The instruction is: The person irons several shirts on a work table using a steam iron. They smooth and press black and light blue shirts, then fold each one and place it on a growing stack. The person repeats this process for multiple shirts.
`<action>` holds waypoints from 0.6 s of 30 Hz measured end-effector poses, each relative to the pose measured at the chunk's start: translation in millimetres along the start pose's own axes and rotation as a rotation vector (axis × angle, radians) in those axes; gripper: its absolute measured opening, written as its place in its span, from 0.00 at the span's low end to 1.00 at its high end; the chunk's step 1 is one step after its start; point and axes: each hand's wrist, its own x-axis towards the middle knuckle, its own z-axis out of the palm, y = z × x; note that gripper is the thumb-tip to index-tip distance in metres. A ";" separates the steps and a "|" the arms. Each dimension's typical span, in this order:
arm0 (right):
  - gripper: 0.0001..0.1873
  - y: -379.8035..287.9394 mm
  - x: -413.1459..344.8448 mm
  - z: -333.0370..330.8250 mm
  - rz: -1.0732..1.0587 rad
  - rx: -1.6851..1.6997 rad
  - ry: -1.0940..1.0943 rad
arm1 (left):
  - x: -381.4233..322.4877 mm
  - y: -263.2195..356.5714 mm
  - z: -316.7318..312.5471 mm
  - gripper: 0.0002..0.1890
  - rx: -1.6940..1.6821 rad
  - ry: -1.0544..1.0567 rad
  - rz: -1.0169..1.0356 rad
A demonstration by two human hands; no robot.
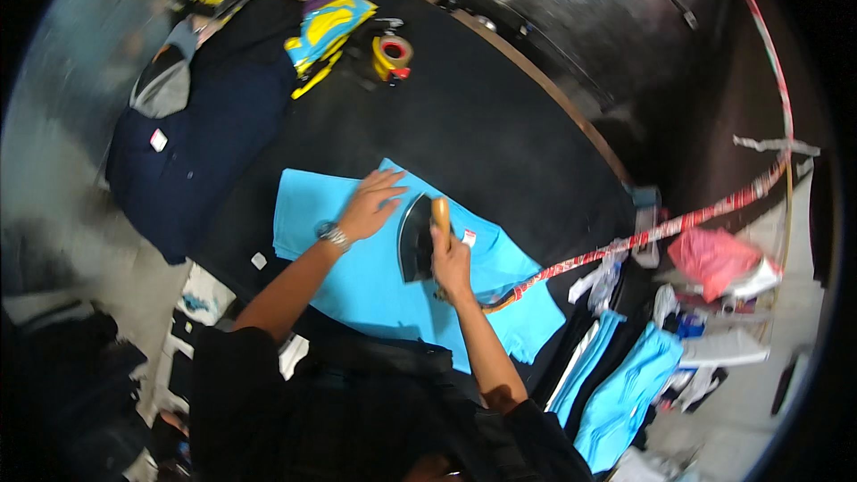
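Note:
A light blue T-shirt [375,288] lies spread on the black table cover, its collar towards the right and a small label near the neck. My right hand [451,261] is closed round the wooden handle of a clothes iron [418,241], whose dark soleplate rests on the shirt's middle. The iron's cord, wrapped in red and white, runs off to the upper right. My left hand [372,206], with a metal watch at the wrist, lies flat on the shirt left of the iron, fingers apart, holding nothing.
Dark navy garments [214,140] lie at the left, a grey cloth [163,90] on them. A tape roll in a dispenser [393,57] stands near the far edge beside printed bags [335,27]. More light blue garments [626,395] hang at the lower right, near a pink bundle [713,258].

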 end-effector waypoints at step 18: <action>0.29 -108.9 11.9 85.0 -0.573 0.007 -0.270 | -188.9 2.5 -104.8 0.30 0.513 0.571 -0.888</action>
